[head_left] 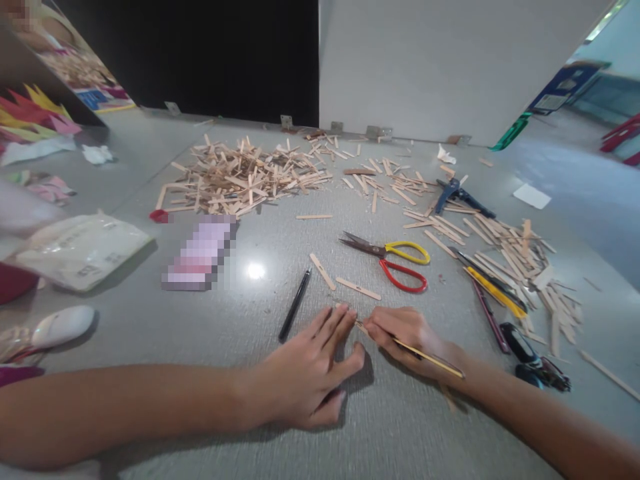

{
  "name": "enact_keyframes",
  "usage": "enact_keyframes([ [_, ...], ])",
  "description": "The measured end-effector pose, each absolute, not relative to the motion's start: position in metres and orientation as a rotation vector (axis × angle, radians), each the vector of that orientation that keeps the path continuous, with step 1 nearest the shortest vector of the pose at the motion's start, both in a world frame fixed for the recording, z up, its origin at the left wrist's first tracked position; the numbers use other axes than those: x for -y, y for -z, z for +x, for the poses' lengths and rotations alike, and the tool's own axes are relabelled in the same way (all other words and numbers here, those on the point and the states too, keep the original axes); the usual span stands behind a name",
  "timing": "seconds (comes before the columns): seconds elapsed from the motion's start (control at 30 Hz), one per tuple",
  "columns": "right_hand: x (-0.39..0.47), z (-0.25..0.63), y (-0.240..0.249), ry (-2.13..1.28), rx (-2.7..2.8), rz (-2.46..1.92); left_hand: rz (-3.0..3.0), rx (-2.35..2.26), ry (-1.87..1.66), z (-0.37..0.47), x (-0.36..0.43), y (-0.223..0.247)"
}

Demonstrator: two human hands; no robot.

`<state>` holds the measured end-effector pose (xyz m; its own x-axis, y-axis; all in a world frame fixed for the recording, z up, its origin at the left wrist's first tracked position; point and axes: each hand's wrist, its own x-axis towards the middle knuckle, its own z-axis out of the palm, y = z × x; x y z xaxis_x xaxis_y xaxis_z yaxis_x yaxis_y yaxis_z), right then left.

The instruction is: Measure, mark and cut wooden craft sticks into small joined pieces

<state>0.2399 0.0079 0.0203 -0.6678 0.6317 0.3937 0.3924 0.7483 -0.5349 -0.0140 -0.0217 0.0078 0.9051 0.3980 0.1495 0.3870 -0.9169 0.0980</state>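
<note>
A grey tabletop (210,327) is carrying a big heap of wooden craft sticks (250,177) toward its far side, over there in front of me. A looser spread (520,260) of them is covering the right, with blue-handled pliers (450,195) and a yellow utility knife (495,291) resting by it. Scissors (367,246) with one yellow and one red handle are lying slightly open mid-table. Nearer, two separate craft sticks (358,289) are sitting close to a black pen (295,307). On the left, a plastic packet (87,253) is lying flat.
</note>
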Motion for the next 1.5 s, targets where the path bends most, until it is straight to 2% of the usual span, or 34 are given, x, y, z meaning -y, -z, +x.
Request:
enact_keyframes([
  [0.5, -0.007, 0.246, -0.027, -0.459, 2.420, -0.727, 2.980, -0.703, -0.167, -0.016, 0.025, -0.011],
  [1.13, -0.007, 0.256, -0.021, -0.652, 2.360, -0.828, 2.957, -0.715, -0.160, -0.017, 0.022, -0.018],
  [1.5, -0.004, 0.254, -0.024, -0.759, 2.023, -0.937, 2.899, -0.648, -0.231, -0.020, 0.023, -0.008],
])
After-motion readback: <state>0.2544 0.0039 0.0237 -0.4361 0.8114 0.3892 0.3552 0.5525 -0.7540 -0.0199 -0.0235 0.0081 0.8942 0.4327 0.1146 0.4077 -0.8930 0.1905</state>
